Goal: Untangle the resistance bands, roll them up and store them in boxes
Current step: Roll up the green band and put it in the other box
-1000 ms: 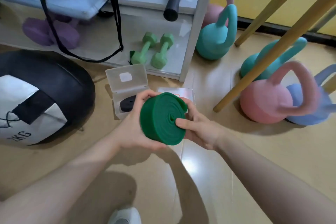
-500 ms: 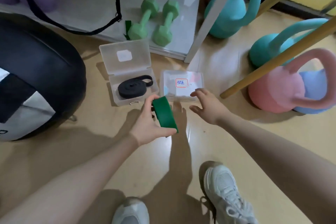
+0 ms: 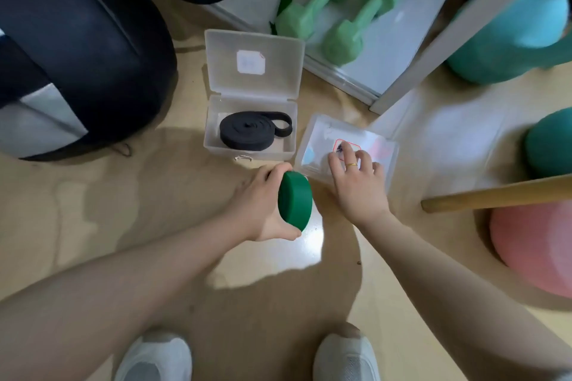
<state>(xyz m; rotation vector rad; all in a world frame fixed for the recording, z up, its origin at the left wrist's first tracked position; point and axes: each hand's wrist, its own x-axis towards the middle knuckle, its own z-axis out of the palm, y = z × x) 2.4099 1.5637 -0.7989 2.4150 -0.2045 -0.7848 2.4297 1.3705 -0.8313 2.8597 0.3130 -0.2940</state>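
Left hand [image 3: 263,202] clamped round rolled green band [image 3: 294,200], held on edge above floor [image 3: 123,210]. Right hand [image 3: 359,185] at 3 o'clock of it, fingers straight, resting on shut box [image 3: 380,145]. Open box [image 3: 250,130] at 12 o'clock of band, black band [image 3: 252,130] coiled inside. Dumbbells [image 3: 337,9] on shelf beyond.

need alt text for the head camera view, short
Seen from above, a person's left hand grips a rolled green band while the right hand rests on a closed clear box on the floor. Beside it, an open box holds a rolled black band.
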